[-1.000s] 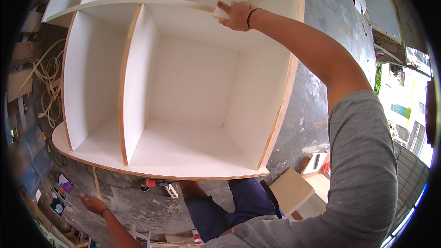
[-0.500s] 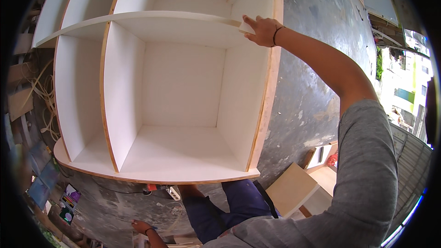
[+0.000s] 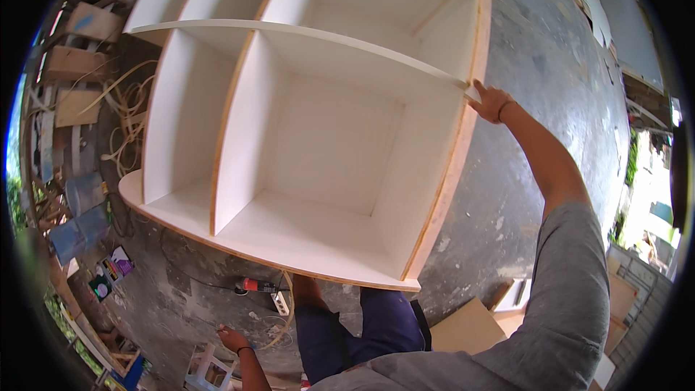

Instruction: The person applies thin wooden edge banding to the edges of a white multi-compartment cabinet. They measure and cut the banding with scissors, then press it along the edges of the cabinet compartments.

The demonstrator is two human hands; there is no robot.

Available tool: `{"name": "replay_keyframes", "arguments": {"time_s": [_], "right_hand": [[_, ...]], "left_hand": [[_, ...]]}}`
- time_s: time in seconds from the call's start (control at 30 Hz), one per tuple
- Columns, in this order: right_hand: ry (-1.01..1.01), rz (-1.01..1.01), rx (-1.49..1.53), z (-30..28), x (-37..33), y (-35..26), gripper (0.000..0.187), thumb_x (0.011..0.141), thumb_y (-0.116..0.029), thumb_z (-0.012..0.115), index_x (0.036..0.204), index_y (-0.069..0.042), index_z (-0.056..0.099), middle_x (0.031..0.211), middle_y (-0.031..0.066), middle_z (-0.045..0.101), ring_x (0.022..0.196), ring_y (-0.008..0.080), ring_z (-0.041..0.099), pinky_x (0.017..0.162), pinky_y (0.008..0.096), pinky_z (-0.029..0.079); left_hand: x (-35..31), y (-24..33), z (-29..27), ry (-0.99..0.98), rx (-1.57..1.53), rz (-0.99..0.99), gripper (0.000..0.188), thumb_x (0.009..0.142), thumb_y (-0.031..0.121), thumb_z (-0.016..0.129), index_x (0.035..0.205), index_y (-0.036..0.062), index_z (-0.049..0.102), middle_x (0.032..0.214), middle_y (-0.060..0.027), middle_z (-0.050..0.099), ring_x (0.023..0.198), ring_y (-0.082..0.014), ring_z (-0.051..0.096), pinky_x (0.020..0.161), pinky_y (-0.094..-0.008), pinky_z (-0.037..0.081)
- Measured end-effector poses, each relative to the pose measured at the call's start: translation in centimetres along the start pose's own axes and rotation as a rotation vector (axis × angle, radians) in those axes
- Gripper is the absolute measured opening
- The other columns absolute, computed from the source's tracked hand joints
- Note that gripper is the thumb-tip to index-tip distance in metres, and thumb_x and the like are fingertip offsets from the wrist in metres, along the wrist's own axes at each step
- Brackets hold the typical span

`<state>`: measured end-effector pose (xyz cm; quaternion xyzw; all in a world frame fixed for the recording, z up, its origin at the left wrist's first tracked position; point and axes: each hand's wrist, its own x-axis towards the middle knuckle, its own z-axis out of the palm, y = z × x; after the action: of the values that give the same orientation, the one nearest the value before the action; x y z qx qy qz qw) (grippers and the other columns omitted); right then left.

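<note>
A large white shelving cabinet (image 3: 329,145) with raw wood-coloured edges and several compartments lies in front of me, its openings facing up. My right hand (image 3: 491,101) is at the right end of the middle shelf's white front edge (image 3: 347,47), where it meets the side panel (image 3: 443,195). Its fingers are closed on a small pale piece, mostly hidden, whose kind I cannot make out. Low on the left, beneath the cabinet's near edge, my left hand (image 3: 233,338) is held with curled fingers. Whatever it may hold is too small to name.
A red and black power tool (image 3: 255,285) and a white power strip (image 3: 280,304) lie on the grey floor, beside a thin cream strip (image 3: 291,311). Wooden boards (image 3: 467,326) stand at lower right. Coiled strips (image 3: 130,112) and wood scraps (image 3: 94,22) are at left.
My right hand has slid right along the shelf's front edge to the side panel. The whole view has turned, so the cabinet sits tilted and farther right. The cream strip now shows near my leg.
</note>
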<state>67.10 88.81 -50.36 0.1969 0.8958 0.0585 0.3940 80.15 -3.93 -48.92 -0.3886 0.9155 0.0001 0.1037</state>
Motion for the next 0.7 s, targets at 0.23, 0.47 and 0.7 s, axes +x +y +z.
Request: {"name": "replay_keyframes", "arguments": {"time_s": [0.23, 0.47, 0.7], "right_hand": [[0.426, 0.143, 0.724, 7.2, -8.6, -6.3, 0.074, 0.092, -0.046, 0.053, 0.145, -0.004, 0.024, 0.125, 0.0309, 0.053, 0.111, 0.044, 0.057, 0.093, 0.0498, 0.046], [0.275, 0.649, 1.454, 19.6, -17.3, -12.6, 0.074, 0.077, -0.043, 0.075, 0.123, 0.003, 0.04, 0.108, 0.0201, 0.058, 0.096, 0.0282, 0.06, 0.079, 0.0397, 0.051], [0.453, 0.601, 1.216, 20.4, -17.9, -16.5, 0.077, 0.074, -0.043, 0.078, 0.124, 0.005, 0.045, 0.113, 0.0223, 0.057, 0.101, 0.0335, 0.058, 0.088, 0.0411, 0.048]], "left_hand": [[-2.8, -3.1, -3.2, -0.013, -0.032, 0.049, 0.045, 0.101, 0.034, 0.038, 0.106, -0.0064, 0.058, 0.098, -0.0283, 0.062, 0.092, -0.0446, 0.059, 0.08, -0.0499, 0.044], [-6.3, -4.9, -2.1, -0.058, 0.052, 0.166, 0.046, 0.1, 0.036, 0.041, 0.101, -0.0057, 0.059, 0.095, -0.0279, 0.062, 0.092, -0.0449, 0.058, 0.079, -0.049, 0.044], [-7.7, 1.7, -5.3, -0.138, 0.013, 0.333, 0.044, 0.099, 0.036, 0.045, 0.095, -0.006, 0.058, 0.088, -0.0261, 0.061, 0.083, -0.0426, 0.059, 0.073, -0.0478, 0.044]]}}
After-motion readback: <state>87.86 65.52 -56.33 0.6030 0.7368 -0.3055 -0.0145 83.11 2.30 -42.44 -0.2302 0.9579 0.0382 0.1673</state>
